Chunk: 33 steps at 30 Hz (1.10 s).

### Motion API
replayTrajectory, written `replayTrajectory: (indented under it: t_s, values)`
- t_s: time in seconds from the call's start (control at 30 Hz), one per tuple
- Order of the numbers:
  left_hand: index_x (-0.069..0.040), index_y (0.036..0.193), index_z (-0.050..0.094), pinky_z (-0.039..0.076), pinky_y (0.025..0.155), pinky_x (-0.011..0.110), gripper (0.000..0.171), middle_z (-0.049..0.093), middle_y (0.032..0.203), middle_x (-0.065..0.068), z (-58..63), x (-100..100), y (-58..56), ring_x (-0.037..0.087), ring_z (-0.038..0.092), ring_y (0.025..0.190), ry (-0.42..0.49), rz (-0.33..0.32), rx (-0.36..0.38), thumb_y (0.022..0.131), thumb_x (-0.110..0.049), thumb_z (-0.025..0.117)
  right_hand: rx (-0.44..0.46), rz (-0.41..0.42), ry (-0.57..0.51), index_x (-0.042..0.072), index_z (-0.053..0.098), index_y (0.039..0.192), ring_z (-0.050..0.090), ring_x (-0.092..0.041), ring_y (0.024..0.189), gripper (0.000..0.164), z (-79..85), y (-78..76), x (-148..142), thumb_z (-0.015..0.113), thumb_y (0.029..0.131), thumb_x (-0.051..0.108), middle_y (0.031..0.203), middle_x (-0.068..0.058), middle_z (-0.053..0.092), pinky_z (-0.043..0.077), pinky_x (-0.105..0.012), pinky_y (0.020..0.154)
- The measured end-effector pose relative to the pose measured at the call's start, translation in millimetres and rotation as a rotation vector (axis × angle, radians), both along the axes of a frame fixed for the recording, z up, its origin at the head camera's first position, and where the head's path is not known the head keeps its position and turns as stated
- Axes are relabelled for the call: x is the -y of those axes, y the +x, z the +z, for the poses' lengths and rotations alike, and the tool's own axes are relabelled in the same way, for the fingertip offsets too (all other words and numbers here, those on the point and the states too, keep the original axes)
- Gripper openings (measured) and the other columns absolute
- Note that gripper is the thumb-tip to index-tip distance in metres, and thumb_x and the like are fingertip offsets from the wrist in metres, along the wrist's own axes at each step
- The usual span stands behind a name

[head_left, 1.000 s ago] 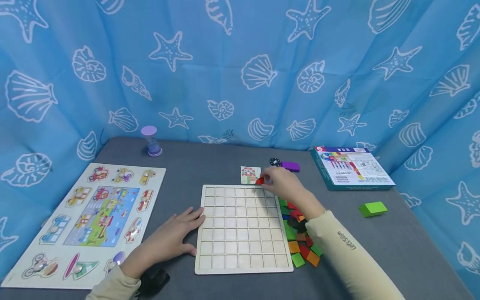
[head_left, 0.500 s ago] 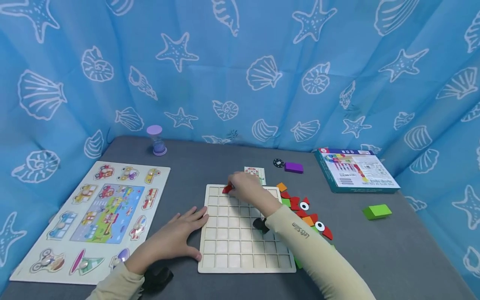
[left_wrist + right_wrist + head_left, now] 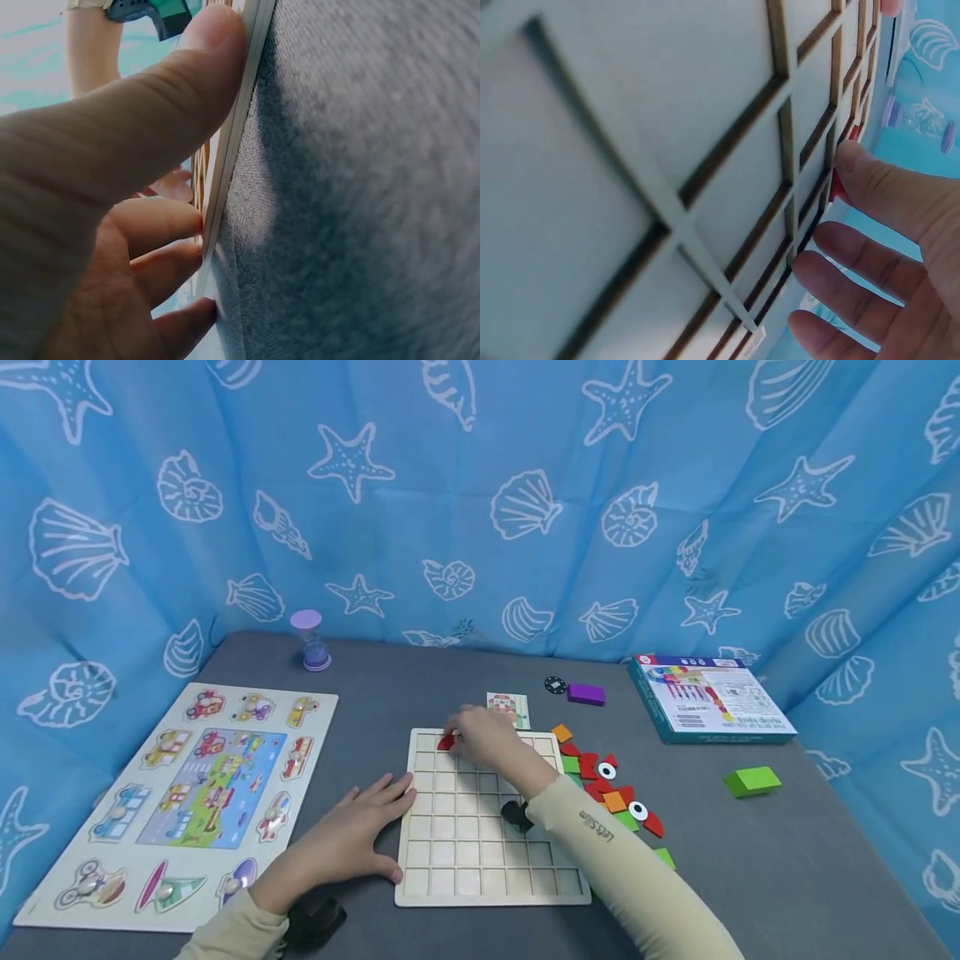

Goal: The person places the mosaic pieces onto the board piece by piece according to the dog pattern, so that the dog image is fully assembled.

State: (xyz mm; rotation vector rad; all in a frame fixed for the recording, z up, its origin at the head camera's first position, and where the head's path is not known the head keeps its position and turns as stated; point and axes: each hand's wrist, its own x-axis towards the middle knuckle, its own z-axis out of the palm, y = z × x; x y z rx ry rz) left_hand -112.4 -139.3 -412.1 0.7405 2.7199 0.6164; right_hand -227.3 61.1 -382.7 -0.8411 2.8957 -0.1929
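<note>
A pale wooden grid board point(image 3: 480, 900) lies flat on the dark table. My right hand point(image 3: 491, 747) is over its far row, thumb and fingers at a small red tile point(image 3: 446, 742) in the second square from the left. In the right wrist view the thumb covers part of the red tile point(image 3: 836, 186); the index finger is hidden. The tile seems pinched there, its curved edge partly showing. My left hand point(image 3: 356, 835) rests at the board's left edge with fingers spread. The left wrist view shows the thumb point(image 3: 214, 45) and fingertips touching that edge.
Red, green and orange tiles point(image 3: 613, 802) lie along the board's right side. A pattern card point(image 3: 510, 703) is behind it. Further off are a purple block point(image 3: 586, 694), a box point(image 3: 712, 697), a green block point(image 3: 752, 782), an hourglass point(image 3: 311, 641) and a vehicle puzzle point(image 3: 311, 714).
My right hand has carried the red tile leftward from beside the card to the board's far row, then shifted slightly further left. My left hand stays at the edge. The head view has turned slightly.
</note>
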Motion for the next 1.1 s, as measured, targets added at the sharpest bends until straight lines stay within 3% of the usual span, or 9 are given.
replayTrajectory:
  t_s: [0.13, 0.3, 0.47, 0.6, 0.87, 1.1]
  values:
    - [-0.011, 0.138, 0.033, 0.018, 0.096, 0.063, 0.100, 0.022, 0.147, 0.003, 0.6, -2, 1.0, 0.030, 0.016, 0.134, -0.003, 0.013, -0.004, 0.056, -0.052, 0.074, 0.024, -0.030, -0.086, 0.020, 0.064, 0.109, 0.056, -0.012, 0.083, 0.030, 6.4, 2.5, -18, 0.067, 0.079, 0.023, 0.096, 0.002, 0.060, 0.046, -0.029, 0.064]
    - [-0.011, 0.138, 0.033, 0.017, 0.097, 0.063, 0.100, 0.021, 0.147, 0.003, 1.0, -4, 2.0, 0.029, 0.015, 0.134, -0.009, 0.025, -0.004, 0.056, -0.050, 0.075, 0.006, -0.128, -0.165, 0.016, 0.062, 0.111, 0.056, -0.013, 0.079, 0.034, 17.7, 5.0, -74, 0.068, 0.078, 0.020, 0.095, -0.001, 0.062, 0.046, -0.030, 0.061]
    - [-0.011, 0.138, 0.034, 0.018, 0.097, 0.063, 0.100, 0.022, 0.147, 0.003, 2.1, -3, 2.8, 0.029, 0.016, 0.134, -0.009, 0.029, -0.013, 0.055, -0.049, 0.075, 0.018, -0.239, -0.176, 0.012, 0.063, 0.110, 0.054, -0.015, 0.076, 0.031, 16.3, 8.2, -134, 0.066, 0.080, 0.019, 0.097, -0.005, 0.061, 0.047, -0.031, 0.062]
    - [-0.012, 0.138, 0.034, 0.018, 0.097, 0.062, 0.100, 0.022, 0.147, 0.002, 2.4, -5, 2.4, 0.029, 0.016, 0.134, -0.013, 0.036, -0.009, 0.055, -0.048, 0.076, 0.030, -0.314, -0.144, 0.011, 0.064, 0.106, 0.053, -0.017, 0.076, 0.027, 10.1, 12.8, -166, 0.065, 0.080, 0.018, 0.094, -0.006, 0.061, 0.048, -0.034, 0.066]
    - [-0.012, 0.137, 0.035, 0.019, 0.098, 0.061, 0.100, 0.022, 0.147, 0.001, 4.5, -6, 1.4, 0.028, 0.017, 0.134, -0.054, 0.058, 0.009, 0.053, -0.047, 0.077, 0.073, -0.313, -0.127, 0.012, 0.066, 0.102, 0.053, -0.017, 0.078, 0.022, -1.3, 12.3, -176, 0.065, 0.081, 0.017, 0.091, -0.005, 0.060, 0.048, -0.035, 0.070]
    - [-0.011, 0.137, 0.035, 0.020, 0.097, 0.061, 0.100, 0.022, 0.146, 0.003, 4.8, -6, 1.4, 0.030, 0.017, 0.134, -0.040, 0.039, -0.006, 0.054, -0.048, 0.077, 0.055, -0.285, -0.132, 0.014, 0.066, 0.102, 0.052, -0.016, 0.076, 0.022, -4.8, 11.3, -173, 0.065, 0.081, 0.018, 0.092, -0.004, 0.061, 0.048, -0.034, 0.068]
